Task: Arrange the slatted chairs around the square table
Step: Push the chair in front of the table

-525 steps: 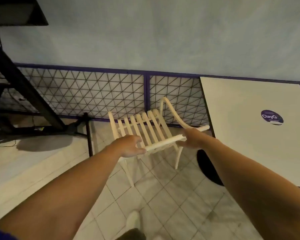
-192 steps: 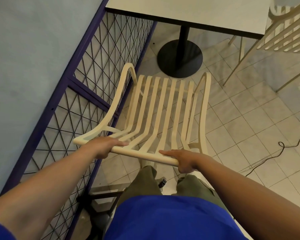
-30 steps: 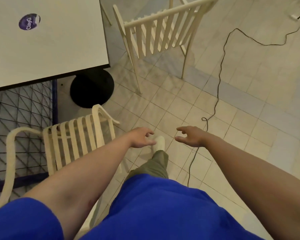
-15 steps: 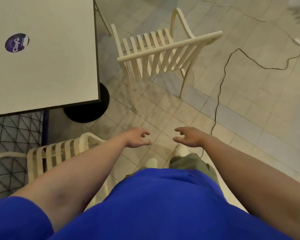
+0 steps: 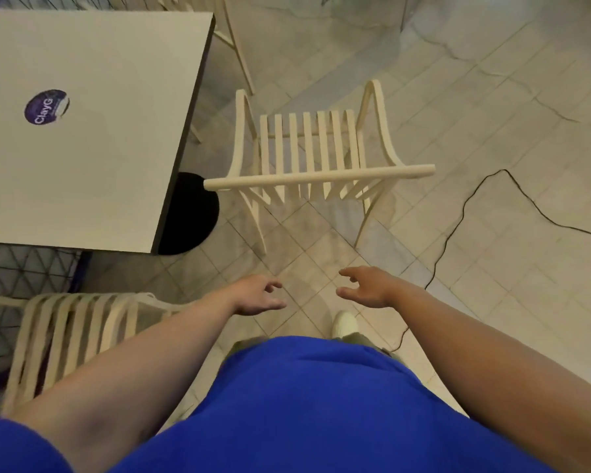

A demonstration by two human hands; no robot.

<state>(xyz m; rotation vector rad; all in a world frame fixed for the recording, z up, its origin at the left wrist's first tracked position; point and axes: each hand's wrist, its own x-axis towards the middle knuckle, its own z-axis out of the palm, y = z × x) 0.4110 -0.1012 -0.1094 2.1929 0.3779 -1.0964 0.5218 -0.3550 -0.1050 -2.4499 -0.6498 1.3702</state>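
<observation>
A cream slatted chair point(image 5: 307, 155) stands on the tiled floor just right of the square white table point(image 5: 123, 138), its top rail facing me. A second cream slatted chair point(image 5: 69, 332) sits at the lower left, by the table's near edge, partly hidden by my left arm. My left hand point(image 5: 256, 297) and my right hand point(image 5: 365, 285) hover open over the floor, short of the first chair's rail, holding nothing. A third chair's legs point(image 5: 232, 35) show at the top beyond the table.
The table stands on a round black base point(image 5: 191, 216) and bears a purple sticker point(image 5: 46, 106). A black cable point(image 5: 458, 227) snakes across the tiles on the right. A purple-framed wire mesh fence point(image 5: 21, 271) runs along the left, below the table.
The view has swung so the chair ahead is closer and centred, with its rail square to me. Both hands stay open and have moved forward toward it. The placed chair remains at lower left.
</observation>
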